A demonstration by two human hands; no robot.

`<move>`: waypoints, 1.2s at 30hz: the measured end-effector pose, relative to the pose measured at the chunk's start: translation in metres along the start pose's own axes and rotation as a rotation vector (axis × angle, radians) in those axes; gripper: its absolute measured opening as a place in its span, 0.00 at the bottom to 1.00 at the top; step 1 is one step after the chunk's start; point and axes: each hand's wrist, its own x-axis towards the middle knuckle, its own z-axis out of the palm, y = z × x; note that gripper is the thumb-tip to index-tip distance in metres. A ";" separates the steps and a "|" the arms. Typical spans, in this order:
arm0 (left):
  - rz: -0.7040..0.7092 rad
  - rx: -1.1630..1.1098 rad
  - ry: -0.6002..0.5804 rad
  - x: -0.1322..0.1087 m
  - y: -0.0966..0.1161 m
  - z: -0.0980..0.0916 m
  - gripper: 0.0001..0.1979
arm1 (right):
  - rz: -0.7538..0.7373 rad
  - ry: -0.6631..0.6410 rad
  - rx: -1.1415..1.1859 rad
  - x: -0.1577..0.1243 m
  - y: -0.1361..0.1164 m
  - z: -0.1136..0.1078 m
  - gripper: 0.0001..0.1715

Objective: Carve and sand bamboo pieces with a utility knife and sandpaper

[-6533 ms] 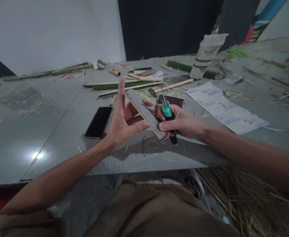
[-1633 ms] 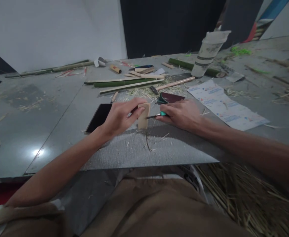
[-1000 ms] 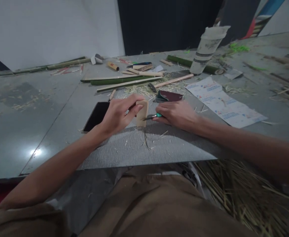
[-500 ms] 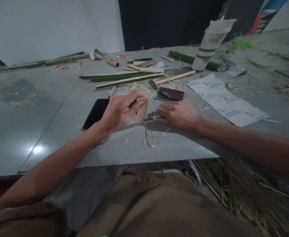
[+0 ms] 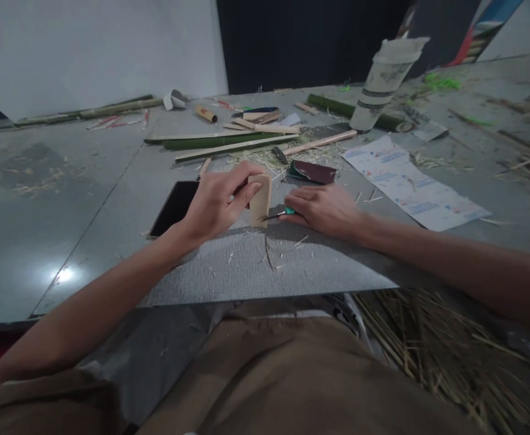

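Note:
Pinched between the thumb and fingers of my left hand (image 5: 222,196) is a pale wooden piece (image 5: 260,208), upright with its lower end at the grey mat (image 5: 269,272). My right hand (image 5: 322,206) is closed around a small green-handled knife (image 5: 288,211), whose thin dark blade points left and meets the lower part of the wooden piece. Thin shavings and a curved dark strand lie on the mat below the piece. A black flat device (image 5: 172,208) rests beside my left hand, partly covered by it.
Beyond my hands lie a hammer (image 5: 319,145), a dark red folded sheet (image 5: 312,172) and green bamboo strips (image 5: 220,142). A tall cup (image 5: 385,84) stands at the back right, near a printed paper sheet (image 5: 410,184). Thin stalks (image 5: 428,350) are piled below the table's edge.
The view has shifted very slightly. Both hands keep their hold, and the blade still touches the lower part of the wooden piece.

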 end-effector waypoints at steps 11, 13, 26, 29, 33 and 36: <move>-0.034 -0.036 0.012 0.002 -0.003 0.001 0.08 | 0.010 -0.081 -0.045 0.003 -0.005 -0.006 0.27; -0.038 -0.040 0.014 0.002 -0.003 0.002 0.08 | 0.005 -0.055 -0.055 0.000 -0.005 -0.005 0.29; -0.124 -0.139 0.017 0.002 -0.012 0.007 0.09 | 0.011 -0.087 -0.057 0.007 -0.004 -0.004 0.28; -0.236 -0.241 0.102 0.005 -0.037 0.009 0.13 | -0.038 -0.057 -0.023 0.008 0.001 -0.003 0.25; -0.330 -0.341 0.300 0.005 -0.076 0.000 0.16 | -0.097 -0.013 0.003 0.007 0.012 -0.004 0.28; -0.388 -0.418 0.287 0.001 -0.086 -0.006 0.15 | 0.037 0.159 0.207 0.013 0.015 -0.012 0.32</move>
